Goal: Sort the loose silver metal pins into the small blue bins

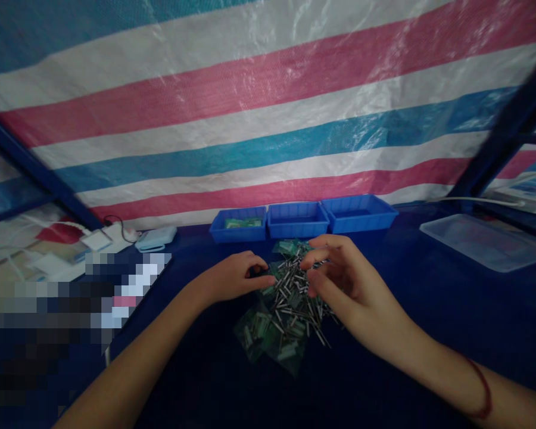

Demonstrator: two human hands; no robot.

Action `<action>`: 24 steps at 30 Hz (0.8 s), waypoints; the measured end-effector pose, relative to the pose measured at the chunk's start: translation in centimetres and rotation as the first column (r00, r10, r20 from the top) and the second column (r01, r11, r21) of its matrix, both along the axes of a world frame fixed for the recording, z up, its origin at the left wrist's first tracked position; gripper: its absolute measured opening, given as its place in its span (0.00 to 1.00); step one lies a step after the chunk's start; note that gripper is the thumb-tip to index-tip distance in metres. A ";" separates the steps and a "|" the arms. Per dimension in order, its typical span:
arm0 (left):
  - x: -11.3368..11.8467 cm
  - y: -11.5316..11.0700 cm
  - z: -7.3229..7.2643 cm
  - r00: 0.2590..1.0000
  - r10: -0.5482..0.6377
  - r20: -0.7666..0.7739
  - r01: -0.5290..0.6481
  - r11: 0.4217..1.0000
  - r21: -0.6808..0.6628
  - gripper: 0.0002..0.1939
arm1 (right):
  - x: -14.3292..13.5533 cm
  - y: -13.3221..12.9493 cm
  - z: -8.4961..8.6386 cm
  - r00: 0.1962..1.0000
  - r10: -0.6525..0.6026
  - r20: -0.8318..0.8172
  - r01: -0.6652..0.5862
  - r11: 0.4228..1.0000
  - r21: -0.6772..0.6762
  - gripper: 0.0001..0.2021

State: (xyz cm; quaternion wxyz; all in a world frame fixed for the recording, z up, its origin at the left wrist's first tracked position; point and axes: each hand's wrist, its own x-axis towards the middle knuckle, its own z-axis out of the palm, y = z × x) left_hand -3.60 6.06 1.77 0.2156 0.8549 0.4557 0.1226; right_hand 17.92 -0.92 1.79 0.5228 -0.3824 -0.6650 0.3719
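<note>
A loose pile of thin metal pins (290,285) lies on the dark blue table, with small clear greenish bags (272,336) at its near side and another at its far side. My left hand (239,275) is at the pile's left edge, thumb and fingers apart, with nothing visible between them. Over the right part of the pile is my right hand (346,277), its fingers curled and thumb near the index finger. Whether a pin is between those fingertips is too small to tell.
Three blue bins stand behind the pile; the left bin (238,233) holds green bags. A translucent plastic lid or tray (486,241) lies at the right. A light blue case (156,238), white chargers and cables are at the left. Striped sheeting (268,137) hangs behind.
</note>
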 end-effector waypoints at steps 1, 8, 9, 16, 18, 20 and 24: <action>0.1 -0.4 -0.3 1.000 -0.003 -0.014 0.003 1.000 -0.008 0.21 | 0.0 0.0 -0.1 1.000 -0.002 0.013 0.002 1.000 0.005 0.13; -0.2 -0.6 -1.0 0.995 0.029 -0.091 -0.031 0.999 -0.023 0.22 | 0.1 0.4 -0.5 0.995 -0.002 0.102 0.000 1.000 0.021 0.13; -0.3 -0.6 -1.0 0.995 0.030 -0.100 -0.032 0.999 -0.018 0.22 | 0.1 0.4 -0.6 0.994 0.004 0.112 -0.007 1.000 0.025 0.13; -0.7 -0.7 -0.4 0.992 0.092 -0.090 -0.102 0.987 -0.124 0.19 | -0.2 0.2 -0.9 0.975 0.004 0.223 -0.021 0.997 0.076 0.14; -0.6 -0.5 -0.4 0.991 0.096 -0.089 -0.107 0.987 -0.121 0.17 | -0.2 0.1 -0.9 0.966 0.009 0.260 -0.033 0.995 0.090 0.14; -0.5 -0.4 -0.3 0.991 0.096 -0.088 -0.105 0.990 -0.094 0.12 | -0.3 0.1 -0.9 0.956 0.014 0.294 -0.048 0.993 0.108 0.13; -0.3 -0.3 0.1 0.991 0.130 -0.043 -0.131 0.991 -0.018 0.11 | -0.3 -0.1 -0.8 0.937 0.021 0.349 -0.076 0.986 0.146 0.12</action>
